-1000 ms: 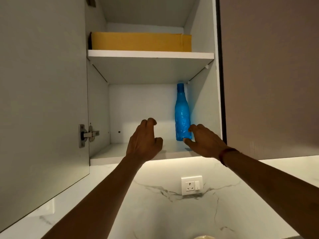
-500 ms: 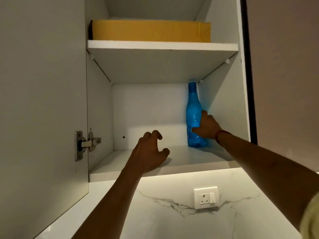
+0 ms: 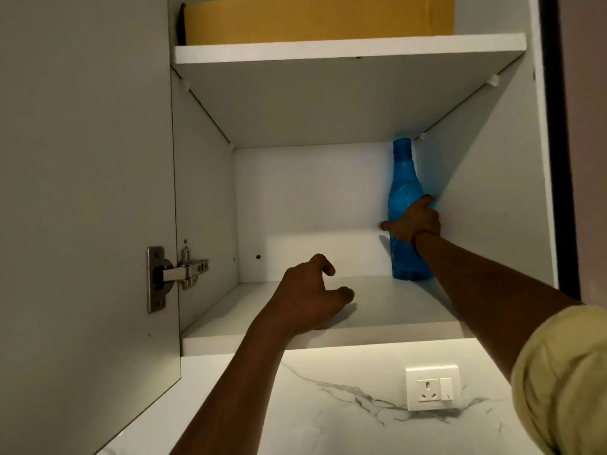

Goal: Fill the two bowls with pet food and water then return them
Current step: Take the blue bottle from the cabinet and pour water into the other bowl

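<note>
**Gripping blue bottle in open wall cabinet**

Sitting on the upper shelf is a yellow cardboard box, well apart from the hands; its top is cut off by the frame. Nothing is standing between the hands and the blue bottle. The cabinet door is hanging open on the left, its metal hinge showing at the inner edge.

The lower shelf is white, and the bottle is standing upright on it in the back right corner, close to the cabinet's right wall. Below the cabinet a marbled white wall is carrying a white socket with switch. Lighting is dim inside the cabinet and brighter under it.

The right hand is reaching deep into the cabinet and wrapping around the bottle's middle, fingers closing on it, with a red thread at the wrist and a pale rolled sleeve near the camera. The left hand is hovering over the front of the lower shelf, fingers loosely curled and holding nothing. No bowls are in view.
</note>
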